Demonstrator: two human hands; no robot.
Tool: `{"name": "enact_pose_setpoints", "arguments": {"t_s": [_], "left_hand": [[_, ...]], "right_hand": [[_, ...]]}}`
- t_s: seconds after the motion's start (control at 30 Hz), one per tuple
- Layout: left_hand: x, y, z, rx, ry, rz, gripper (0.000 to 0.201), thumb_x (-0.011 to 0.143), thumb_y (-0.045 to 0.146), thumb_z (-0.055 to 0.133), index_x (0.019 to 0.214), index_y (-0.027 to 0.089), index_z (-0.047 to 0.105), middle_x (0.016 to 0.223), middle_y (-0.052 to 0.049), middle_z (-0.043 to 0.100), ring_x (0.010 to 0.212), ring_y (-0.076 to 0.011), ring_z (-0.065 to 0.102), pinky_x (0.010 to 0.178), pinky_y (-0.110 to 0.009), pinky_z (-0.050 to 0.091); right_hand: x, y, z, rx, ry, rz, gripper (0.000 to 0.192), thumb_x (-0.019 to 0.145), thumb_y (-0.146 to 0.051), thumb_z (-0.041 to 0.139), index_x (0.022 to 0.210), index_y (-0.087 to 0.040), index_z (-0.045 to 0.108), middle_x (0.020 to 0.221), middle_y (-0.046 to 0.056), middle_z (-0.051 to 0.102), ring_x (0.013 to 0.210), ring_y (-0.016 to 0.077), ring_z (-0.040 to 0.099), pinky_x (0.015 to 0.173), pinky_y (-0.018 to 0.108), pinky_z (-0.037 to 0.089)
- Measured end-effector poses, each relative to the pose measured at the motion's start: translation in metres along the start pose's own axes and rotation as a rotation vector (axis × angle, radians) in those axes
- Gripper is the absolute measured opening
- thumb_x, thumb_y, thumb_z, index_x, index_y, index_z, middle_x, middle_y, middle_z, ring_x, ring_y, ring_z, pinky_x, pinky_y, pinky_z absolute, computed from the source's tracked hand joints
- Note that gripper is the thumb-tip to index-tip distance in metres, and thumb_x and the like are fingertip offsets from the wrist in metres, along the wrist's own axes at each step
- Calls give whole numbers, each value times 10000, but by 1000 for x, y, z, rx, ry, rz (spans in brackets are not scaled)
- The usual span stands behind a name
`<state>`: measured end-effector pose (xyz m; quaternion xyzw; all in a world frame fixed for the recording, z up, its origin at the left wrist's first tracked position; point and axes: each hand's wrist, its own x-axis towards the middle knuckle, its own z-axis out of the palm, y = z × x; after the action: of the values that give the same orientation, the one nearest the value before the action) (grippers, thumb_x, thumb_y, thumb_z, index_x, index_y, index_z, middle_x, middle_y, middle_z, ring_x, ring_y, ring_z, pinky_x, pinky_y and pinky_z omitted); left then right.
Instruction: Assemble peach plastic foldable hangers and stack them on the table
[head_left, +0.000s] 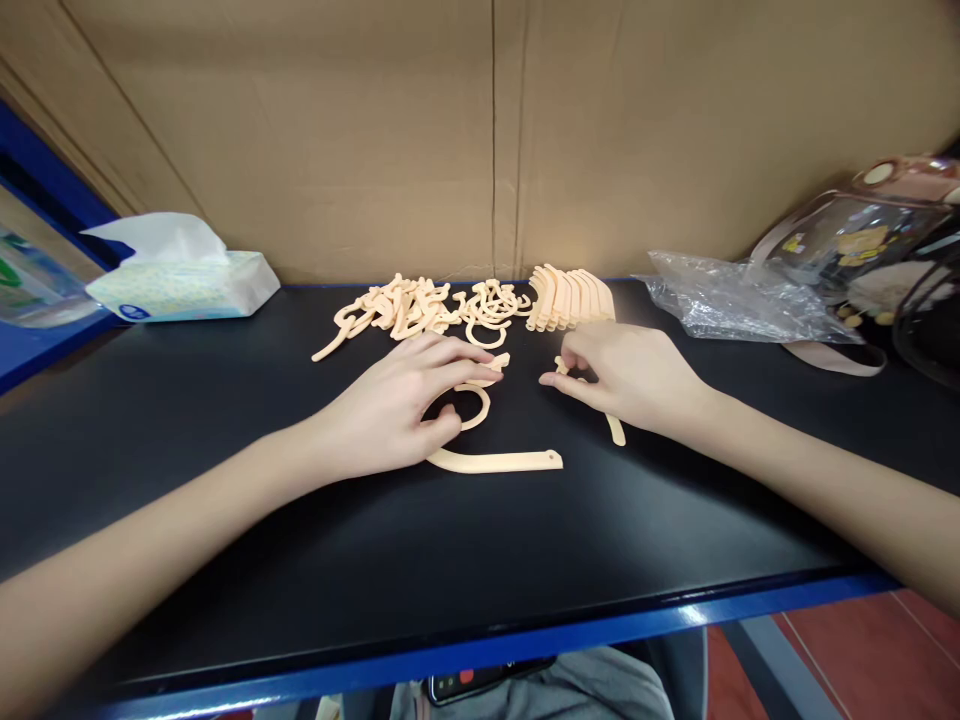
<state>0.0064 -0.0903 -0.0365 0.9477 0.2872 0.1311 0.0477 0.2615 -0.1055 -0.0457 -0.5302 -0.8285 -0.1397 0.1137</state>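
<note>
— How is the curved peach strip (496, 461) placed?
— It is laid flat on the black table (225, 450), its ring end (471, 405) pinned under the left hand (401, 410), fingers pressed down, seemingly to steady it.
— And the right hand (626, 378)?
— A second strip (615, 428) is pinched at the fingertips. A loose pile (420, 308) and a neat stack (570, 297) are kept behind, within reach.

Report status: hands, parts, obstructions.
Left hand resting on ring piece, curved strip beside it. Right hand pinching small strip. Loose pile behind hands, apart.
</note>
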Motion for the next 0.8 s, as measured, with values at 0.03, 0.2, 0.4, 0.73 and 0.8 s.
{"name": "enact_pose_setpoints", "arguments": {"t_s": [0.03, 0.2, 0.4, 0.73, 0.8], "left_hand": [[-1, 2, -5, -39, -65, 49, 516, 771, 129, 471, 1270, 233, 547, 1397, -40, 484, 1260, -236, 435, 1061, -415, 339], [-6, 9, -18, -149, -398, 95, 706, 765, 240, 617, 1417, 339, 364, 1570, 13, 194, 1447, -296, 115, 1146, -519, 210], [-3, 4, -10, -170, -384, 63, 558, 829, 258, 589, 1356, 384, 459, 1555, 30, 243, 1445, -289, 144, 1148, -524, 201], [1, 12, 8, -225, -139, 78, 250, 928, 288, 472, 1137, 248, 605, 1393, -49, 482, 1333, -216, 378, 1103, -381, 321], [1, 14, 8, -259, -124, 42, 191, 911, 214, 444, 1049, 219, 575, 1373, -59, 485, 1288, -210, 418, 1075, -374, 348]], "right_hand": [[0, 0, 0, -16, -6, 7, 304, 870, -447, 552, 743, -172, 576, 754, 34, 633, 708, 176, 576, 553, 271, 296], [-1, 0, -1, -52, -13, -9, 318, 884, -434, 542, 714, -170, 598, 759, 37, 621, 719, 173, 575, 566, 275, 299], [-3, -4, -3, -12, -14, -35, 281, 880, -392, 563, 732, -161, 624, 772, 38, 627, 765, 181, 583, 622, 285, 343], [-5, -8, -2, 195, -34, 22, 113, 809, -228, 546, 719, -182, 597, 825, 38, 641, 802, 190, 571, 640, 289, 372], [-5, -9, 0, 231, -31, 43, 79, 776, -217, 551, 710, -184, 580, 833, 37, 639, 808, 189, 567, 640, 287, 374]]}}
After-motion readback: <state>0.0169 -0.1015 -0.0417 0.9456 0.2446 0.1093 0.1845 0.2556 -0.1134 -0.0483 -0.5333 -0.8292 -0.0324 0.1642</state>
